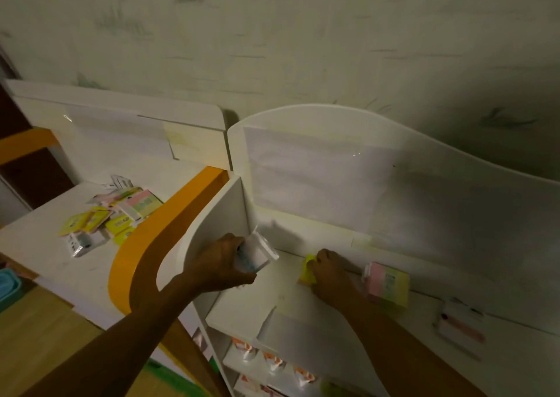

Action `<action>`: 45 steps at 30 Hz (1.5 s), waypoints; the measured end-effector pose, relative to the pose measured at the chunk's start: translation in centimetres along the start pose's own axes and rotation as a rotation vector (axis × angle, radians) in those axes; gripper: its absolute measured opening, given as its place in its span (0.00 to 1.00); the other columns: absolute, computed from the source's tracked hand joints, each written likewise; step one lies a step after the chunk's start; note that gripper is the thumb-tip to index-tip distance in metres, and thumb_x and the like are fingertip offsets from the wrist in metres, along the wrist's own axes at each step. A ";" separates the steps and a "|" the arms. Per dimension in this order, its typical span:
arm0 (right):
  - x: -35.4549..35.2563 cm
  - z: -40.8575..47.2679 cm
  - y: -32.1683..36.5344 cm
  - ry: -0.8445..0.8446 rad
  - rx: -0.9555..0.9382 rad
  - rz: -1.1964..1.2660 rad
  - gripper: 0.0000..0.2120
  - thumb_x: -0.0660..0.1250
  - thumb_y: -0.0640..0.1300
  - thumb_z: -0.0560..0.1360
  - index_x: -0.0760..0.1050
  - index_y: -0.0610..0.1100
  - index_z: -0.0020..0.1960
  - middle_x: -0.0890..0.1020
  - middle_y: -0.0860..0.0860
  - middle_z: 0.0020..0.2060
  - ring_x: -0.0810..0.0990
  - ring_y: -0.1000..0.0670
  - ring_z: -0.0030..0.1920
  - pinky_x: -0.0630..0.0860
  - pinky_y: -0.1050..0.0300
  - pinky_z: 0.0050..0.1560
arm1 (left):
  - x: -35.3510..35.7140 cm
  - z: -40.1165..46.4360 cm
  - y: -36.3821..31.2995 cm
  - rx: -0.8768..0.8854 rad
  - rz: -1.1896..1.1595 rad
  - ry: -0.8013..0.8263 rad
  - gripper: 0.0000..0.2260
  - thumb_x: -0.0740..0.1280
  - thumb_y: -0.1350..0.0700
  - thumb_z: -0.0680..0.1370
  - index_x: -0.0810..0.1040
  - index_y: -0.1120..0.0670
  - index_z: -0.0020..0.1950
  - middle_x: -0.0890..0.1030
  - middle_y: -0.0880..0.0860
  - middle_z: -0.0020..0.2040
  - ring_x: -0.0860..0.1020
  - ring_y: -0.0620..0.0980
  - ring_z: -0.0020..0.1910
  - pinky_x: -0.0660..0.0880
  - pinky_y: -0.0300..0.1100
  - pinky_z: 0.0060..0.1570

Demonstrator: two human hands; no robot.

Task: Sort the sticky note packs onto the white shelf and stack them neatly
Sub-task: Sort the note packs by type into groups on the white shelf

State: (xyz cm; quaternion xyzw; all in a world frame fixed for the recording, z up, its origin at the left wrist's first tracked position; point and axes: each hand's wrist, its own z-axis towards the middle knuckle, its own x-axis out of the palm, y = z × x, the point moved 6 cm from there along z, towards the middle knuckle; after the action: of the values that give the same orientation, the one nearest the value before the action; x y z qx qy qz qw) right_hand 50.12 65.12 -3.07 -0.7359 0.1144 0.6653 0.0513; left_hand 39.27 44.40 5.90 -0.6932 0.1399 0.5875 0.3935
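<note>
Both busy — left hand [218, 263] grips white pack [257, 252]; right hand [328, 271] presses yellow pack [308, 271].

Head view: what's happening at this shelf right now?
A person is moving sticky note packs onto the white shelf. The right hand presses a yellow pack down on the shelf beside a pink and yellow stack. The left hand holds a white pack at the shelf's left end. A loose pile of packs waits on the orange-edged counter to the left.
</note>
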 end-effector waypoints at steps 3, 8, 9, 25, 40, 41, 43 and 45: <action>-0.8 -0.6 -0.5 0.070 -0.026 0.072 0.27 0.69 0.54 0.73 0.68 0.44 0.68 0.66 0.43 0.65 0.65 0.44 0.67 0.66 0.53 0.62 | -0.3 0.2 -1.2 0.023 -0.018 0.028 0.29 0.75 0.41 0.66 0.70 0.49 0.61 0.75 0.48 0.58 0.72 0.43 0.51 0.73 0.35 0.50; -6.2 -2.5 -2.0 -0.061 -0.071 0.264 0.30 0.70 0.53 0.73 0.66 0.47 0.72 0.69 0.47 0.69 0.65 0.49 0.71 0.62 0.58 0.68 | -1.9 1.8 -5.7 0.066 -0.028 0.023 0.29 0.76 0.43 0.66 0.72 0.53 0.61 0.76 0.51 0.57 0.75 0.48 0.53 0.77 0.42 0.52; -7.5 -3.1 -2.7 -0.082 -0.076 0.259 0.30 0.70 0.53 0.73 0.66 0.48 0.72 0.69 0.48 0.70 0.65 0.49 0.71 0.60 0.59 0.69 | -2.2 2.3 -7.0 0.080 -0.021 0.028 0.29 0.76 0.43 0.66 0.72 0.53 0.61 0.76 0.51 0.56 0.75 0.49 0.52 0.77 0.43 0.51; -13.9 -24.7 -23.6 0.087 0.354 0.142 0.31 0.69 0.56 0.74 0.63 0.53 0.73 0.64 0.53 0.74 0.62 0.50 0.73 0.61 0.55 0.72 | 8.3 3.3 -31.1 0.422 -0.023 0.259 0.31 0.76 0.44 0.66 0.73 0.52 0.65 0.77 0.53 0.61 0.76 0.52 0.56 0.73 0.40 0.52; -9.4 -34.8 -30.8 0.034 0.486 0.204 0.28 0.67 0.58 0.74 0.64 0.55 0.72 0.68 0.53 0.70 0.67 0.52 0.69 0.65 0.60 0.67 | 24.7 2.4 -39.1 0.034 -0.026 0.183 0.37 0.74 0.36 0.64 0.72 0.58 0.63 0.75 0.56 0.60 0.75 0.55 0.58 0.74 0.45 0.53; -9.0 -35.0 -30.9 0.028 0.486 0.212 0.28 0.67 0.58 0.74 0.64 0.56 0.71 0.68 0.54 0.70 0.67 0.52 0.69 0.65 0.60 0.67 | 25.3 2.4 -39.2 0.024 -0.017 0.180 0.38 0.74 0.36 0.64 0.70 0.59 0.65 0.74 0.57 0.61 0.74 0.55 0.60 0.73 0.45 0.55; -8.4 -35.4 -31.3 0.021 0.484 0.233 0.28 0.67 0.58 0.74 0.64 0.56 0.71 0.67 0.55 0.70 0.66 0.53 0.69 0.65 0.60 0.67 | 26.2 2.3 -39.3 0.013 -0.010 0.172 0.42 0.73 0.35 0.65 0.66 0.59 0.68 0.71 0.58 0.64 0.71 0.57 0.63 0.72 0.47 0.58; -7.9 -35.8 -31.6 0.012 0.484 0.251 0.28 0.67 0.58 0.74 0.64 0.56 0.71 0.67 0.55 0.70 0.66 0.53 0.68 0.65 0.61 0.67 | 26.8 2.3 -39.3 0.019 -0.007 0.152 0.44 0.73 0.35 0.65 0.63 0.60 0.70 0.69 0.58 0.65 0.69 0.57 0.64 0.71 0.48 0.59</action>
State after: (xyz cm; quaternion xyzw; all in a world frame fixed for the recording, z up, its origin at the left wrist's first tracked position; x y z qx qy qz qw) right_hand 91.58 88.38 6.21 -0.6863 0.3605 0.6154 0.1420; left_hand 70.66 78.82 -3.88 -0.7324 0.1725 0.5305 0.3904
